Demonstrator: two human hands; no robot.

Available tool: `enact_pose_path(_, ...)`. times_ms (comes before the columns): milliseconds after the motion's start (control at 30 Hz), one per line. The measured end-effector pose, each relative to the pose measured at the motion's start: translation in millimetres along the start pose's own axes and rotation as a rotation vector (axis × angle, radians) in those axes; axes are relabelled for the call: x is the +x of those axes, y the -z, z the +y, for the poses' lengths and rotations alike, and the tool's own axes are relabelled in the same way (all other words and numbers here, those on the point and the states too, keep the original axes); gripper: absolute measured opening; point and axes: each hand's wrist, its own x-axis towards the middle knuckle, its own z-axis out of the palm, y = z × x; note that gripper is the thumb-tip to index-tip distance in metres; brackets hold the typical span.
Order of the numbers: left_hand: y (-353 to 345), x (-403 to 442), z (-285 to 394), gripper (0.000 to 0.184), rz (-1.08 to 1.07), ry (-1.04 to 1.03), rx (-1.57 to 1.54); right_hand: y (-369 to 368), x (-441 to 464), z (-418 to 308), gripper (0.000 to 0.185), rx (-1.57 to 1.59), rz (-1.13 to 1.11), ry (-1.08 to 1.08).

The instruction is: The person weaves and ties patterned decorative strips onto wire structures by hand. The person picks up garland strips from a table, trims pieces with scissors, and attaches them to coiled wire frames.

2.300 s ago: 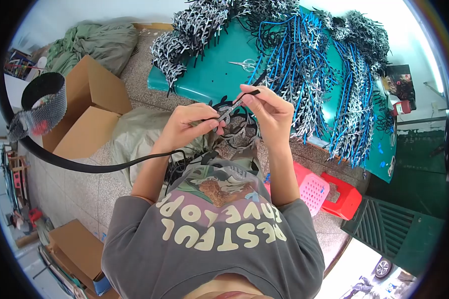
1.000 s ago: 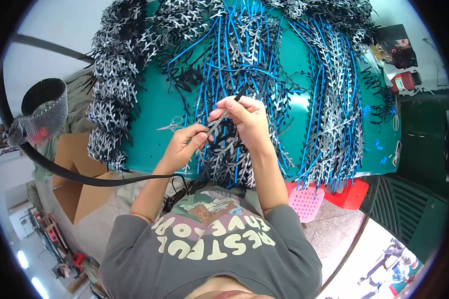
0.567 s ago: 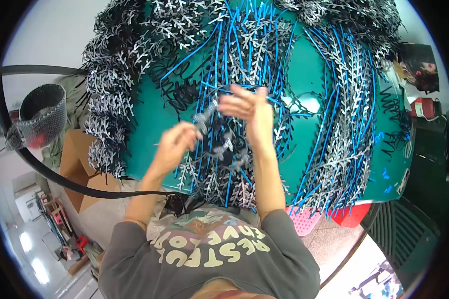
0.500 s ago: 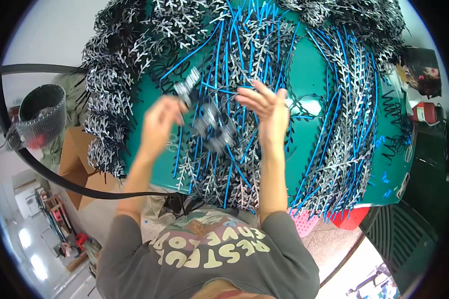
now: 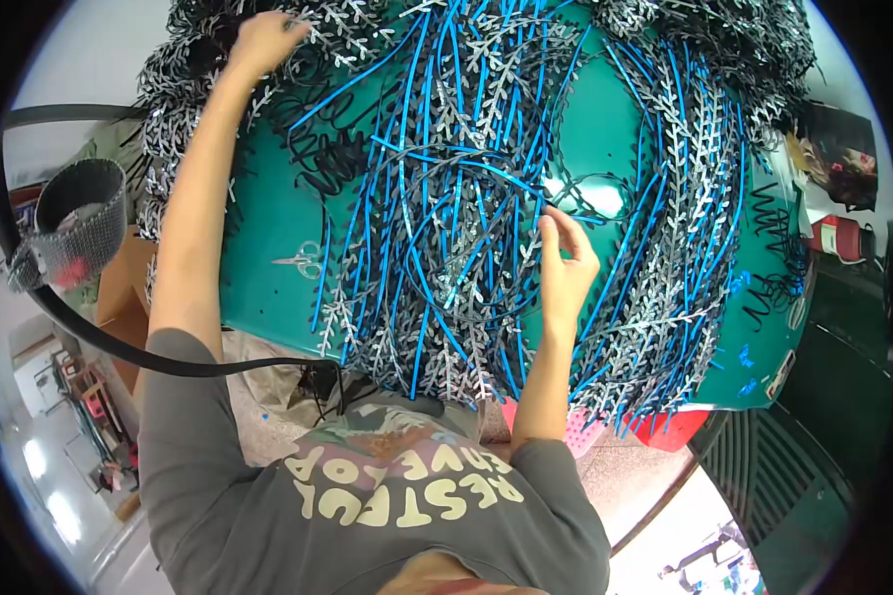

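Observation:
My left hand [image 5: 270,42] is stretched out to the far left, over a heap of black and silver leaf-shaped strands [image 5: 184,94]. Its fingers are drawn together; what they hold is too small to make out. Near the middle, my right hand [image 5: 571,273] is over the strands, thumb and index fingertips close together at a blue strand [image 5: 511,179]. Black, silver and blue strands [image 5: 456,238] lie in a tangled bundle between my hands. Silver scissors [image 5: 300,260] rest on the green table [image 5: 268,203] at the left.
Another bundle of strands [image 5: 680,238] covers the table's right part, near black coils [image 5: 769,243] and a red object [image 5: 838,238]. Pink and red stools [image 5: 670,429] show under the front edge. A mesh roll [image 5: 84,223] and black band [image 5: 159,362] are at left, above a cardboard box [image 5: 124,312].
My left hand has moved far up and left, away from my right. The leafy piece it carried no longer shows between my hands. My right hand has lowered, its fingers drawing in.

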Motion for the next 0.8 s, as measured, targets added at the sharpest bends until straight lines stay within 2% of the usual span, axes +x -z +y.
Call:
enact_pose_path(67, 11, -36, 53, 0.033, -0.131, -0.061, -0.323, -4, 8, 5, 0.017, -0.337, 0.053, 0.368)
enact_pose_path(100, 17, -57, 81, 0.032, -0.258, -0.07, -0.381, -5, 13, 7, 0.014, -0.509, 0.08, 0.553)
enact_pose_path(133, 21, -78, 105, 0.031, -0.386, -0.078, -0.44, -6, 19, 13, 0.014, -0.511, 0.082, 0.555)
enact_pose_path(200, 16, -110, 132, 0.032, -0.617, -0.226, -0.555, -5, 36, 27, 0.011, -0.762, 0.034, 0.709)
enact_pose_path(267, 8, -139, 152, 0.033, -0.52, -0.21, -0.58, -4, 40, 16, 0.009, -0.891, 0.022, 0.804)
enact_pose_path(367, 14, -148, 168, 0.038, -0.341, -0.203, -0.655, 1, 26, -41, 0.01, 0.065, -0.341, 0.153)
enact_pose_path(433, 22, -148, 176, 0.044, -0.164, -0.241, -0.744, 8, 13, -81, 0.01, 0.116, -0.395, 0.156)
enact_pose_path(533, 31, -147, 179, 0.05, -0.201, -0.345, -0.747, 18, -9, -139, 0.011, 0.226, -0.492, 0.158)
enact_pose_path(600, 45, -153, 181, 0.053, -0.204, -0.4, -0.744, 22, -23, -171, 0.01, 0.325, -0.426, 0.399)
enact_pose_path(700, 77, -157, 185, 0.056, -0.403, -0.327, -1.216, 43, -52, -220, 0.012, 0.319, -0.384, 0.445)
enact_pose_path(733, 91, -161, 186, 0.056, -0.386, -0.345, -1.215, 50, -62, -232, 0.013, 0.319, -0.358, 0.448)
enact_pose_path(800, 127, -173, 185, 0.055, -0.474, -0.206, -1.803, 57, -84, -248, 0.014, 0.251, -0.356, 0.497)
